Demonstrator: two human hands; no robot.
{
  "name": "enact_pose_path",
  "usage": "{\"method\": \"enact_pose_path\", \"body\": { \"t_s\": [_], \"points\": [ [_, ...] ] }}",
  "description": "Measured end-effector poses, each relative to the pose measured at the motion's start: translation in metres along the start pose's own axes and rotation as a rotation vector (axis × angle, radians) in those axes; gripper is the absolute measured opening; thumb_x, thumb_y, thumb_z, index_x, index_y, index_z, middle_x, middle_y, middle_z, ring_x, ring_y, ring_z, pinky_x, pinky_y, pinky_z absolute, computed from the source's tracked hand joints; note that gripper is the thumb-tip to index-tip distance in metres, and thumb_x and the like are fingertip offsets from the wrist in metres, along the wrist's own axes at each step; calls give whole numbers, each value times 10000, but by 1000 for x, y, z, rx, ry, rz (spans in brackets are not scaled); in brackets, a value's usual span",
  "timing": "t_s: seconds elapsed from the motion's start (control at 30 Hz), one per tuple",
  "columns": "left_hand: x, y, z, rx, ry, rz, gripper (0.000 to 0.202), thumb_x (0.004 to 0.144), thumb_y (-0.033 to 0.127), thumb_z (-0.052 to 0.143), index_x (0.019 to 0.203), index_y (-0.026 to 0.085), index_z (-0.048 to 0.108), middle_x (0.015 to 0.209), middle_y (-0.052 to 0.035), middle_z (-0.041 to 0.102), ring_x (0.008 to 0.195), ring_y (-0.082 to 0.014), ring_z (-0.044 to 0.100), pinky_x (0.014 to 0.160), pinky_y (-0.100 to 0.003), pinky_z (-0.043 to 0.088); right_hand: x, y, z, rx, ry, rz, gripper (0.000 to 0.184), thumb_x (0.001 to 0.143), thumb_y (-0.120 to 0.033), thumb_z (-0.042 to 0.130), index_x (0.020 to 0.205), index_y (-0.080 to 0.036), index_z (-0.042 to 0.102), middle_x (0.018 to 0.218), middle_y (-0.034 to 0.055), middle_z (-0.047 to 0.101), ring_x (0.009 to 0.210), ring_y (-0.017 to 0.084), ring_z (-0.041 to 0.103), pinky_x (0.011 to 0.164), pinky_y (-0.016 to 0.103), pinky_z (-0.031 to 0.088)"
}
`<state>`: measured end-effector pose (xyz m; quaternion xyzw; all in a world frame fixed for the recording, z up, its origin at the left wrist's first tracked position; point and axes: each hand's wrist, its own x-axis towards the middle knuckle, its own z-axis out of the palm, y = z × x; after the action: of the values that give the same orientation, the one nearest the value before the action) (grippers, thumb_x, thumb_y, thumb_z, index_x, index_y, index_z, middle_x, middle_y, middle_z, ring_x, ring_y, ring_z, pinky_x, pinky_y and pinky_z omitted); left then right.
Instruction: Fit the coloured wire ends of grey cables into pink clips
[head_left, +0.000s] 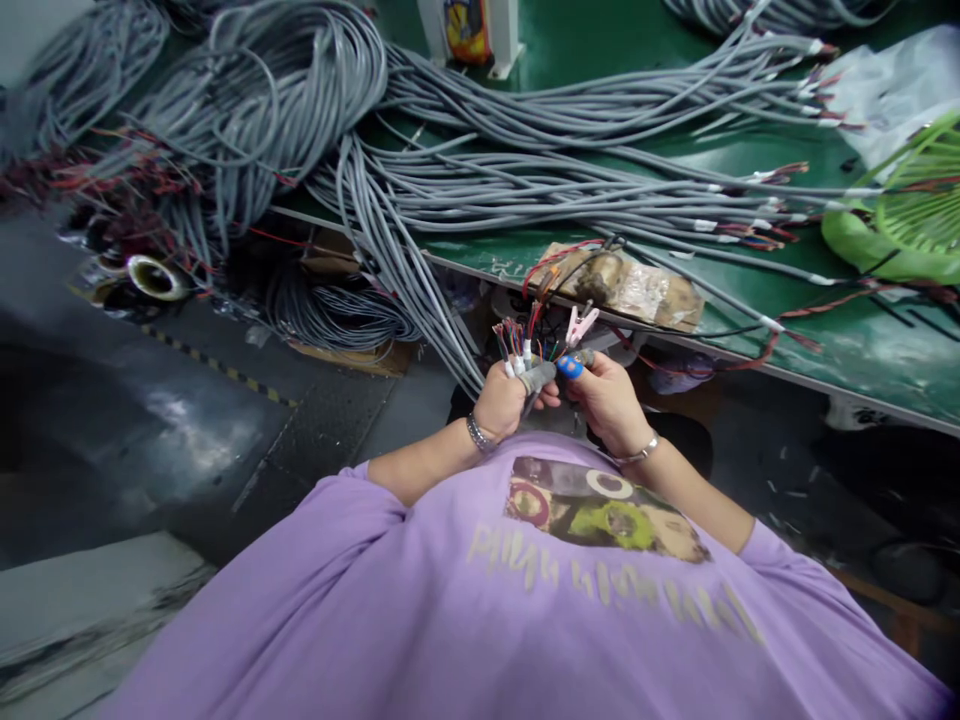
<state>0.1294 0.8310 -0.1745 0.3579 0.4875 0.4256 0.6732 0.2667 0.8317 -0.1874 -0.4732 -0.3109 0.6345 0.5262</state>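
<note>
My left hand (501, 402), with a grey cover on the thumb, is closed around a bundle of grey cables (431, 305) near their ends. White-wrapped cable ends (517, 362) with thin coloured wires fanning out stand up above its fingers. Close beside it, my right hand (613, 400) is closed in a pinch at thin coloured wires, with a blue cover (570, 367) on one fingertip and a grey one on another. The fingertips partly hide those wires. Just beyond the right fingers is a pink clip (580, 326) by the bench edge.
Long grey cables (525, 195) lie across the green bench (750, 330), with large coils (300, 80) at the left. A taped brown block (630, 285) sits on the front edge. A green fan-like object (915, 200) is at the right. A boxed cable coil (337, 315) sits below.
</note>
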Motion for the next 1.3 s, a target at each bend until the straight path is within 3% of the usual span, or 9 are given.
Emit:
{"method": "enact_pose_path", "body": {
  "t_s": [0.27, 0.43, 0.53, 0.67, 0.8, 1.03, 1.2, 1.3],
  "points": [
    [2, -3, -1, -32, 49, 20, 450, 645, 537, 790, 685, 137, 587, 563, -4, 624, 451, -95, 591, 412, -176, 385, -5, 1, -2, -42, -21, 8, 395, 579, -422, 889, 668, -182, 589, 546, -61, 480, 486, 59, 353, 468, 223, 270],
    [1, 1, -1, -47, 24, 0, 432, 626, 498, 807, 682, 146, 563, 548, 23, 599, 421, -80, 550, 410, -186, 408, -6, 0, -11, -99, -115, 11, 395, 604, -445, 875, 632, -182, 582, 543, -50, 485, 507, 71, 370, 492, 228, 295],
    [0, 9, -3, -69, -54, -49, 435, 583, 463, 830, 679, 157, 538, 519, 40, 571, 400, -73, 508, 402, -198, 424, 0, -3, -21, 1, -143, 68, 463, 607, -568, 840, 646, -188, 578, 553, -36, 500, 515, 86, 412, 516, 240, 355],
    [1, 21, -5, -41, -240, -136, 439, 559, 442, 840, 706, 162, 535, 501, 39, 559, 392, -75, 482, 377, -197, 391, 20, -12, -27, 122, -64, 141, 589, 645, -772, 687, 728, -198, 586, 649, -4, 573, 515, 90, 448, 504, 240, 393],
    [7, 26, -2, -16, -335, -174, 435, 573, 449, 829, 708, 162, 532, 490, 36, 544, 379, -75, 469, 366, -196, 367, 40, -19, -18, 116, -102, 166, 658, 668, -841, 598, 790, -195, 602, 729, 19, 625, 561, 102, 502, 520, 237, 422],
    [17, 24, 1, -81, -326, -207, 492, 531, 478, 854, 730, 164, 532, 489, 44, 517, 385, -75, 459, 348, -192, 360, 44, -21, 8, 169, -71, 93, 639, 670, -819, 627, 772, -188, 608, 657, 12, 618, 614, 137, 560, 582, 272, 488],
    [22, 19, 0, -95, -328, -225, 480, 563, 493, 841, 732, 159, 540, 495, 36, 513, 393, -73, 461, 342, -185, 355, 41, -25, 15, 182, -47, 105, 627, 653, -807, 654, 780, -195, 606, 687, 39, 663, 771, 205, 657, 642, 301, 533],
    [23, 15, 0, -91, -329, -225, 461, 557, 454, 850, 710, 158, 531, 483, 32, 507, 389, -76, 459, 332, -182, 346, 42, -24, 16, 195, -36, 90, 618, 638, -796, 677, 766, -197, 596, 696, 38, 667, 768, 207, 664, 649, 304, 542]
  ]
}}
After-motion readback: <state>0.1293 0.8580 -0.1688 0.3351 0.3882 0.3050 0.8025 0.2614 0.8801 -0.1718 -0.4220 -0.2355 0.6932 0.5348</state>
